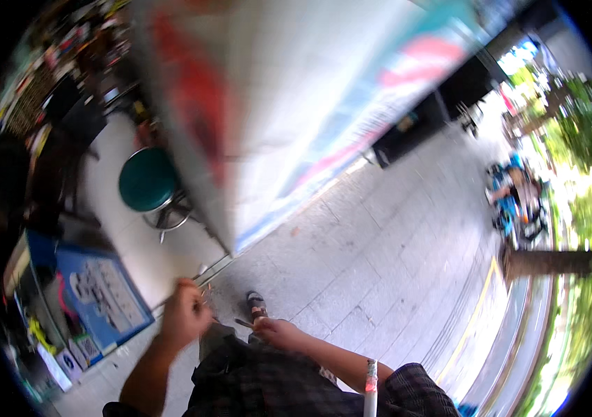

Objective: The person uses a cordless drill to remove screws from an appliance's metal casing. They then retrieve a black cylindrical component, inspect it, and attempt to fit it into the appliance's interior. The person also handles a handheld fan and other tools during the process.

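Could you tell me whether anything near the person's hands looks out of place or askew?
Nothing looks spilled or broken. The blue poster board leans tilted by the doorway, beside the left hand. The right hand holds a thin stick-like thing; blur hides what it is. A green stool stands upright.

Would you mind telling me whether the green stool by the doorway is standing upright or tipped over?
Upright: the green stool shows its round seat flat from above, with its metal base beneath it on the floor.
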Demonstrator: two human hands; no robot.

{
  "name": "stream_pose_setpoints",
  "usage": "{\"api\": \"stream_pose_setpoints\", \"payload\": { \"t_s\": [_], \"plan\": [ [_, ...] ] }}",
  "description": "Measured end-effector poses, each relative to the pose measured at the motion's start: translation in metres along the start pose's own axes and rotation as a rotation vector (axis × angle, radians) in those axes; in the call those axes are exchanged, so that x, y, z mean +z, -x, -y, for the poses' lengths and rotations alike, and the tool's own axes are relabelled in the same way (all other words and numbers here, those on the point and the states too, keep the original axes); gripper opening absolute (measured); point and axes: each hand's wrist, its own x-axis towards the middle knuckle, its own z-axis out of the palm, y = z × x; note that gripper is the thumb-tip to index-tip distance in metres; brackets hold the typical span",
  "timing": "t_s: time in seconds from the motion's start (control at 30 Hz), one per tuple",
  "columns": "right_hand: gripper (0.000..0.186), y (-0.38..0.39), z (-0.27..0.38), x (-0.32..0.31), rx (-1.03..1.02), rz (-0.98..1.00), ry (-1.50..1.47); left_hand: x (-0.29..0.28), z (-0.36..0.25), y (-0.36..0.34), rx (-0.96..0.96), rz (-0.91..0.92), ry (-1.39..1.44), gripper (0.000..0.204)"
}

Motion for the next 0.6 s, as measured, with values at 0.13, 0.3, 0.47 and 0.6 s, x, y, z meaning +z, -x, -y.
{"api": "stream_pose_setpoints", "payload": {
  "t_s": [0.13, 0.3, 0.47, 0.6],
  "plan": [
    [0.039, 0.08, -0.094, -0.023, 0.259, -0.306, -0.151, 0.052, -0.198, -0.083, 0.449, 0.743, 0.695, 0.029],
    [0.039, 0.158, -0.171, -0.005, 0.395, -0.483, -0.155, 0.08, -0.367, -0.059, 0.287, 0.641, 1.549, 0.051],
    [0.034, 0.197, -0.211, 0.034, 0.376, -0.708, -0.343, 0.142, -0.402, -0.042, 0.12, 0.968, 1.56, 0.034],
    [0.034, 0.223, -0.255, 0.067, 0.325, -0.867, -0.523, 0.255, -0.388, -0.072, 0.228, 1.109, 1.485, 0.052]
  ]
}}
